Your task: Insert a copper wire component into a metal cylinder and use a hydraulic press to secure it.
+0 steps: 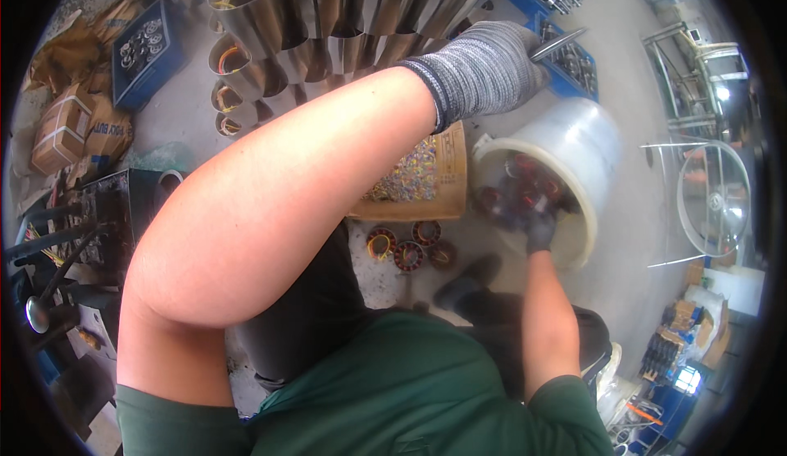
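My left hand (492,67), in a grey knitted glove, is stretched out across the view. It is closed around a slim, pointed metal tool (560,44) whose tip sticks out to the right; the rest is hidden in the fist. My right hand (539,231), also gloved, reaches into the mouth of a tipped white plastic bucket (586,140). Dark red wound motor stators (529,179) lie inside, against the hand; its fingers are blurred among them. Several ring-shaped stators (408,255), one with yellow wire, rest on the floor between my legs.
Rows of shiny metal cylinders (299,67) stand ahead, some with coloured wires inside. A cardboard box (449,181) of small multicoloured bits sits under my left forearm. Blue crates of metal parts (147,50) lie at far left and far right. A black machine (123,202) is beside me at left.
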{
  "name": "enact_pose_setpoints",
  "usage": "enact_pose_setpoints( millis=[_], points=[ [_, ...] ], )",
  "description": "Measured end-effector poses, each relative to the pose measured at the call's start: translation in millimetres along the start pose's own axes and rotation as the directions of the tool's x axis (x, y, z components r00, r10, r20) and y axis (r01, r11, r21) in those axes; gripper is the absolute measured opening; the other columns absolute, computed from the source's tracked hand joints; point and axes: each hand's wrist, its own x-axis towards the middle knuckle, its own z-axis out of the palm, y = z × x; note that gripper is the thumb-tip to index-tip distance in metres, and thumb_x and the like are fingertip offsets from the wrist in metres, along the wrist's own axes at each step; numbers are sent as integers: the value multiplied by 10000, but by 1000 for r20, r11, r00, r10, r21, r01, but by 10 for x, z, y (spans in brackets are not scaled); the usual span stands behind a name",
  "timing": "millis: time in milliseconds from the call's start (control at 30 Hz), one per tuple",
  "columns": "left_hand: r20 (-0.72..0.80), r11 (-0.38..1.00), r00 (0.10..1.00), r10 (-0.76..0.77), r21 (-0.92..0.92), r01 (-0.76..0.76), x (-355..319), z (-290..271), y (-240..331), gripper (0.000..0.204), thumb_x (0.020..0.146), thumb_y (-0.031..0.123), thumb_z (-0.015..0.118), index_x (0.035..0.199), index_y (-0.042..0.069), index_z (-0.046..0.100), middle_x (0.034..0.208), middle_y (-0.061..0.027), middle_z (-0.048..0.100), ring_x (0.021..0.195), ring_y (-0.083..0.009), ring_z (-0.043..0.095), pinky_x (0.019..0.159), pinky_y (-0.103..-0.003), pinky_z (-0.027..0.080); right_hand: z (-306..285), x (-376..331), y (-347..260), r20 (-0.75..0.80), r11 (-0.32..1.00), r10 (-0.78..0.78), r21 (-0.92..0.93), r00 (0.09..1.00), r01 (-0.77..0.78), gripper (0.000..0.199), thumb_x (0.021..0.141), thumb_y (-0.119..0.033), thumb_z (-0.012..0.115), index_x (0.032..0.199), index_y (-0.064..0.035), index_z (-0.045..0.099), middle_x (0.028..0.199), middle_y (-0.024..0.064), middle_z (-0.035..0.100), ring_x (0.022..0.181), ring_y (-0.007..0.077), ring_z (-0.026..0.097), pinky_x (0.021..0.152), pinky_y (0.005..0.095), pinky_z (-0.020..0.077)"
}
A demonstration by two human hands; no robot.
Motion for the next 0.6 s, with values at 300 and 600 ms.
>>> enact_pose_setpoints(
  millis=[300,600],
  points=[
    [-4,999,1000,4,-37,-4,26,14,21,380,924,360,627,1136,55,707,1062,-191,723,1054,-330,689,990,-420,518,-264,-118,628,-58,958,260,138,964,-250,274,751,-8,746,1015,-28,679,883,109,708,733,252,687,633,400,554],
    [-3,999,999,-42,30,42,-51,-27,-17,391,959,395,616,1143,64,714,1037,-171,721,1012,-295,700,975,-404,531,-250,-346,546,121,847,462,233,879,-477,198,789,-129,713,977,-73,695,834,98,712,720,295,670,680,444,563]
  ],
)
